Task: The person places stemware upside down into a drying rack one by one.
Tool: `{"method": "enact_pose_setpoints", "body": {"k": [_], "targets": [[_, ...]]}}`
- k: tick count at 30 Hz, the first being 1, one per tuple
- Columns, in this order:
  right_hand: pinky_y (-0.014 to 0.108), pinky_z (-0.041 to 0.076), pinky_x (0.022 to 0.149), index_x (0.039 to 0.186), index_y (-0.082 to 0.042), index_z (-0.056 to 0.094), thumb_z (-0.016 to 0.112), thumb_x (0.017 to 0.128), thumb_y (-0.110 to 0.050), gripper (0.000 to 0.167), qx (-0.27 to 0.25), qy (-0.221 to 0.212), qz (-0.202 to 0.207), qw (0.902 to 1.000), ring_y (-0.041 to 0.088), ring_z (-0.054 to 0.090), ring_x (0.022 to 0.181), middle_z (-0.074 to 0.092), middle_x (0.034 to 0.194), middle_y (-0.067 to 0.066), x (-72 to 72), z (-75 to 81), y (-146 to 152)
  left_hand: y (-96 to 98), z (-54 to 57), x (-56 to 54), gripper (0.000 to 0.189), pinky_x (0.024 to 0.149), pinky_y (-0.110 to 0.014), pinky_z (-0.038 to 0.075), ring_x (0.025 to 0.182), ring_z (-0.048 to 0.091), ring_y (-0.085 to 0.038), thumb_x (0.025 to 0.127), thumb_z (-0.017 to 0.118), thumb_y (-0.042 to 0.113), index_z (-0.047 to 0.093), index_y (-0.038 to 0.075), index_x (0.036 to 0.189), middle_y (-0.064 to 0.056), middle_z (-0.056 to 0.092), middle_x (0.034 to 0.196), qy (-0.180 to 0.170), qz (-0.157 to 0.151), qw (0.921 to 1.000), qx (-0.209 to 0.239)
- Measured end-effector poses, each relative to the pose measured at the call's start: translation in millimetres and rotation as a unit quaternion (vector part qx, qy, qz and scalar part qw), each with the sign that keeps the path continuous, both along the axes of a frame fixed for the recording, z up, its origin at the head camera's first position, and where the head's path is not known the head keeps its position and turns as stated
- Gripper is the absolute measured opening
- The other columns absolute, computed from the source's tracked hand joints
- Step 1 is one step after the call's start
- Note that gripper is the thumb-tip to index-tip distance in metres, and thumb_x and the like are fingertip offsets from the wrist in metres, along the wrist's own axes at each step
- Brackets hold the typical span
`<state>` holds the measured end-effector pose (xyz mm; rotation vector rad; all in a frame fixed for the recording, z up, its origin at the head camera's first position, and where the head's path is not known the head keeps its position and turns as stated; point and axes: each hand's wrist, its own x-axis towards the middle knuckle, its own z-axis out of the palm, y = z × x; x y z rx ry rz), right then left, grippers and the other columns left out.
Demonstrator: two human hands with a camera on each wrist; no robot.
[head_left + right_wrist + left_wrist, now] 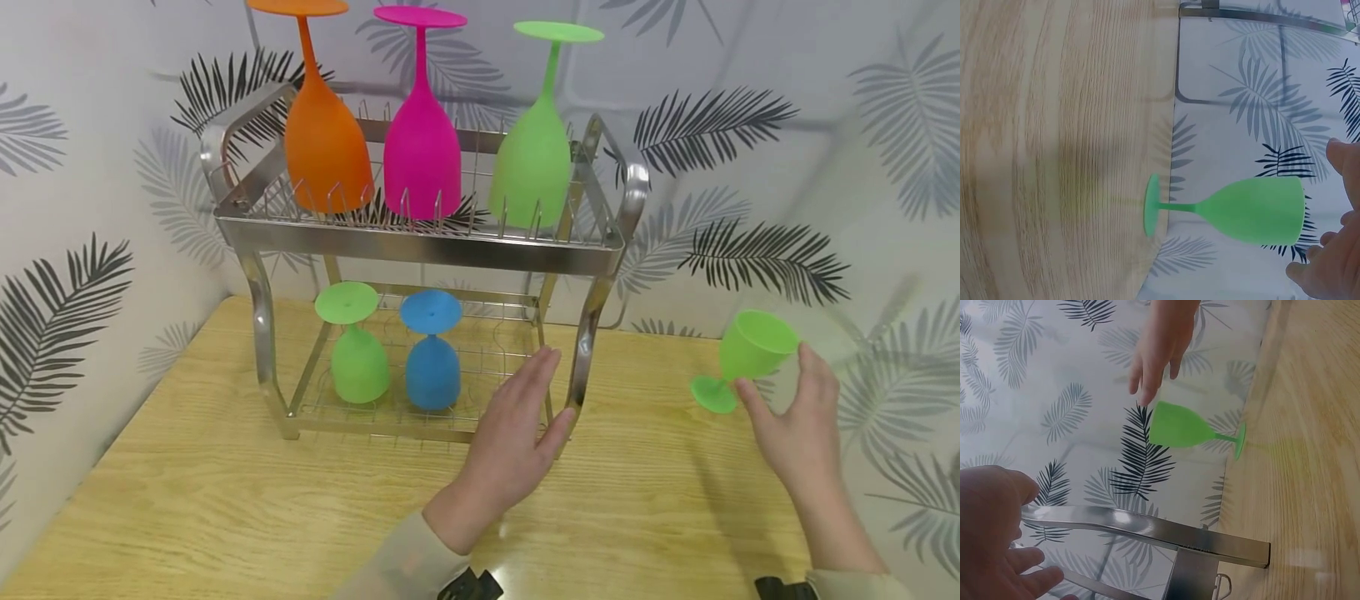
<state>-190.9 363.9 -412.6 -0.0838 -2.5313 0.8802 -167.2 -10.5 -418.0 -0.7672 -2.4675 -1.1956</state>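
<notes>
A small green goblet (757, 343) stands upright on the table near the wall, at the right of the head view. My right hand (802, 421) is beside it, thumb and fingers spread apart; the right wrist view shows a gap between the fingertips and the goblet (1254, 209). My left hand (510, 425) reaches to the front right post of the metal dish rack (420, 246), fingers extended and holding nothing. In the left wrist view, the left fingers (1035, 578) overlap that post.
Upside down on the rack's top tier are orange (326, 142), pink (422, 150) and large green (532, 158) goblets. A small green goblet (360, 362) and a blue goblet (432, 371) stand inverted on the lower tier. Leaf-patterned covering (750, 167) backs the wooden table (225, 508).
</notes>
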Motion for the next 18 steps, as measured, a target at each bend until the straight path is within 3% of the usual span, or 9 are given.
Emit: {"method": "enact_pose_setpoints", "body": {"k": [18], "targets": [[0.082,0.012,0.123,0.175,-0.003,-0.003,0.065,0.113,-0.036,0.098,-0.026,-0.042,-0.014,0.9987,0.067,0.01,0.158,-0.003,0.177,0.036,-18.4,-2.5,17,8.7,-4.0,-4.4,0.072,0.131,-0.057,0.031,0.166,0.027,-0.029,0.116,0.059,0.031,0.024,0.01,0.176,-0.011,0.026,0.181,-0.019,-0.002,0.9998,0.008]]}}
